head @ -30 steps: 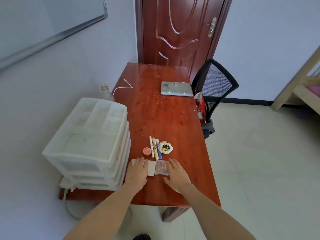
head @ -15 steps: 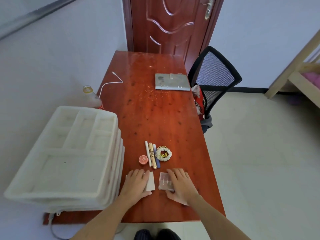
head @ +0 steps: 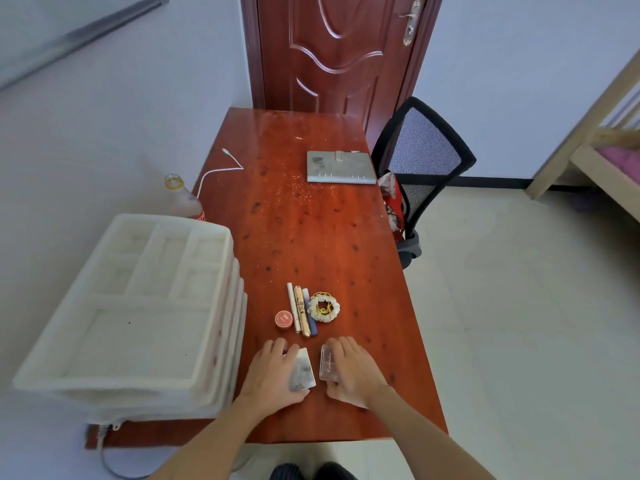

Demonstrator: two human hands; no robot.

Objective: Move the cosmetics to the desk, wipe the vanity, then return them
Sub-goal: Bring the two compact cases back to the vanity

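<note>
On the red-brown desk (head: 311, 237) lie a small round red pot (head: 284, 319), three slim tubes side by side (head: 302, 311), and a white scrunchie with yellow bands (head: 324, 308). Nearer the front edge, my left hand (head: 273, 372) grips a flat whitish case (head: 304, 372) that is tilted up off the desk. My right hand (head: 353, 370) holds a clear compact (head: 328, 367), also tipped up on its side. The two cases are a little apart.
A stack of white plastic organiser trays (head: 138, 306) fills the desk's left front. Behind it stands a bottle (head: 181, 199) and a white cable (head: 218, 171). A grey flat device (head: 341, 167) lies far right, next to a black mesh chair (head: 426, 168).
Both hands have closed around the two flat cases and tipped them up from lying flat, drawing them apart. The view has tilted down and closer.
</note>
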